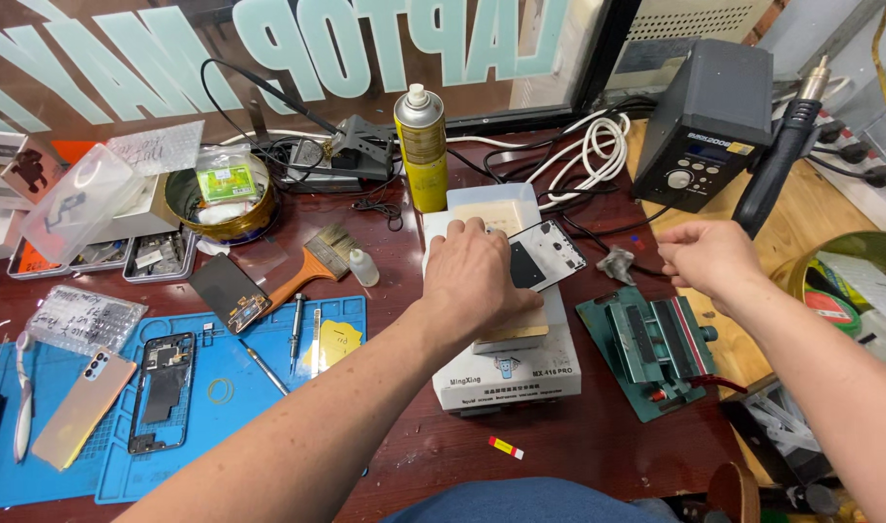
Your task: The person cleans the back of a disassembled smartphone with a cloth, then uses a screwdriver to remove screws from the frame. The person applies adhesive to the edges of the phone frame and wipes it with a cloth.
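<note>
Head view, first speaker: Where do the hands stand?

Second speaker: The left hand [477, 276] lies flat, fingers spread wide and palm down, on a tan pad [515, 326] on top of the white heating unit [506, 373]. It grips nothing; it presses. The right hand [709, 257] hangs off to the right, above the counter [578, 436], with its fingers curled inward. Whether it pinches anything cannot be determined.

First speaker: Where is the workpiece?

Second speaker: The phone frame [551, 254] lies on the same unit, just beside the left fingertips and tilted, with its far corner over the edge. A small grey scrap [617, 263] lies on the counter between the frame and the right hand. The green clamp jig [656, 339] sits near the unit's right side, below the right hand.

First speaker: Which step is in hand?

Second speaker: By judgement, a hold-down step: the left hand steadies the pad on the plate while the right hand works clear of it.

First speaker: What does further handling call for?

Second speaker: Even downward pressure from the left palm, so that the pad does not slide. The right hand needs a clear path. The black handpiece [777, 155] and the cables of the grey station [709, 121] lie close behind it.
</note>
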